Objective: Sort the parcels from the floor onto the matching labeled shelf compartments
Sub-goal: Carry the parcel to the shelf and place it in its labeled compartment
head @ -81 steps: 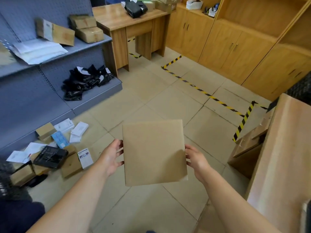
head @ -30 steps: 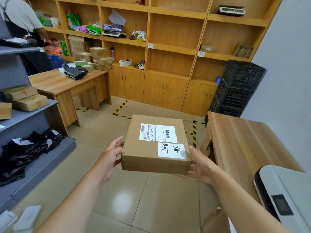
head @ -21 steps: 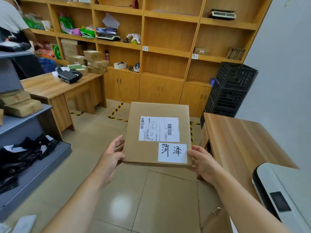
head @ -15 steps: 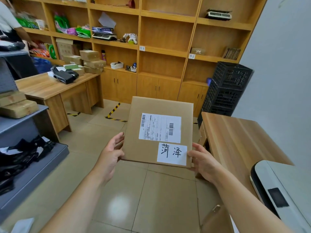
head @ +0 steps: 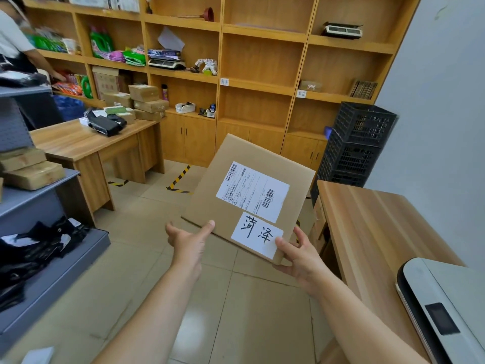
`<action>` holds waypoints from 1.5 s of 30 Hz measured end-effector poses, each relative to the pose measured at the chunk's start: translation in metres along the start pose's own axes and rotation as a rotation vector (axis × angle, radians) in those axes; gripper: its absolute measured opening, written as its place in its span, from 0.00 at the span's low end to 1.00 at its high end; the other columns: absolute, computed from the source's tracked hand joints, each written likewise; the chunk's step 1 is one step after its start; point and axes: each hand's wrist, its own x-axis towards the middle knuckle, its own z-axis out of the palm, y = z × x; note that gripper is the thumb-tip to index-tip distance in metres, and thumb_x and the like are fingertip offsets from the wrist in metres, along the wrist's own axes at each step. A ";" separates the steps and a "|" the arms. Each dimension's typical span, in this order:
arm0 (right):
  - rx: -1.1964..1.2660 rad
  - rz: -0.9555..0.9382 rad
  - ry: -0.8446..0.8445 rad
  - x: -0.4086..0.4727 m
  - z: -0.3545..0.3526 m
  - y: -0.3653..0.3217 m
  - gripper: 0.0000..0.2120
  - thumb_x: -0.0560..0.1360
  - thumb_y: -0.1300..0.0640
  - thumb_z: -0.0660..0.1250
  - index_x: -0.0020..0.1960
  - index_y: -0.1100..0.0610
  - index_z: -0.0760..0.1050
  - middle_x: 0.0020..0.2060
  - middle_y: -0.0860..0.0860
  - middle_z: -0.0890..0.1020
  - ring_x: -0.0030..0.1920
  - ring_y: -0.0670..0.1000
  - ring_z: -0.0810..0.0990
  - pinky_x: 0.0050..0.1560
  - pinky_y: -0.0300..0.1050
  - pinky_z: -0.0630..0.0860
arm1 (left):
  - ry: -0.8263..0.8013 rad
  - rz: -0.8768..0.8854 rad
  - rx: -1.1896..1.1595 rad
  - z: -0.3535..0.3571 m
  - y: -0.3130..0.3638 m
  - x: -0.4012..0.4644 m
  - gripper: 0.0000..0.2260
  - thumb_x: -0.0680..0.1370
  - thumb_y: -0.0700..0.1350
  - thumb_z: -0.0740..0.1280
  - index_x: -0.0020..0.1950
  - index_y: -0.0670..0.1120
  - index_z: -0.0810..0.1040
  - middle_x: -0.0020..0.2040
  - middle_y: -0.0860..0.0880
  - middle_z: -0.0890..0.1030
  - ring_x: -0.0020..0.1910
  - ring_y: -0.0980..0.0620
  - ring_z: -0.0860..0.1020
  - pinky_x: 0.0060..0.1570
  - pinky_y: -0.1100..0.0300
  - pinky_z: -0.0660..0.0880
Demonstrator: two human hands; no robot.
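Tilted since a moment ago: cardboard parcel [head: 244,185], formerly held square to the holder, now canted with its far corner toward the wooden shelf unit [head: 262,82]. Carried in mid-air, above the floor [head: 131,258].
Handwritten label [head: 257,235]: two characters, face up, legible.
Right hand [head: 299,254]: closed on the near right corner, thumb over the label's edge.
Left hand [head: 190,239]: loosened, fingers spread, thumb tip alone touching the near left edge.
Shelf tag [head: 224,81]: small, on a shelf edge; seemingly the same characters, too small to confirm.
Assessment: label read; parcel probably destined for that compartment, one-handed placement likely.
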 end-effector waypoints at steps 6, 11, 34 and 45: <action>0.208 -0.013 -0.027 0.001 0.035 0.015 0.29 0.70 0.58 0.71 0.67 0.49 0.64 0.54 0.52 0.83 0.56 0.57 0.81 0.58 0.65 0.74 | -0.264 -0.031 -0.132 0.028 -0.015 -0.028 0.36 0.70 0.42 0.72 0.70 0.56 0.55 0.65 0.52 0.72 0.59 0.52 0.73 0.62 0.47 0.68; 0.292 -0.027 -0.051 0.003 0.042 0.024 0.32 0.66 0.56 0.74 0.66 0.50 0.66 0.52 0.52 0.85 0.54 0.57 0.82 0.53 0.60 0.79 | -0.384 -0.047 -0.232 0.038 -0.025 -0.026 0.30 0.69 0.37 0.72 0.63 0.58 0.64 0.56 0.45 0.81 0.50 0.49 0.82 0.50 0.46 0.78; -0.282 -0.440 0.325 0.108 -0.134 -0.065 0.43 0.60 0.46 0.75 0.68 0.33 0.56 0.69 0.39 0.66 0.68 0.46 0.67 0.64 0.59 0.72 | -0.515 0.189 -0.015 0.171 -0.012 0.053 0.28 0.74 0.41 0.68 0.70 0.56 0.63 0.63 0.60 0.74 0.63 0.52 0.75 0.57 0.51 0.75; -0.337 -0.466 0.249 0.195 -0.151 -0.090 0.42 0.68 0.54 0.74 0.72 0.38 0.53 0.70 0.37 0.62 0.71 0.43 0.61 0.72 0.54 0.62 | -0.396 0.285 0.209 0.231 -0.018 0.103 0.38 0.69 0.46 0.71 0.71 0.66 0.54 0.66 0.55 0.72 0.64 0.56 0.72 0.60 0.58 0.72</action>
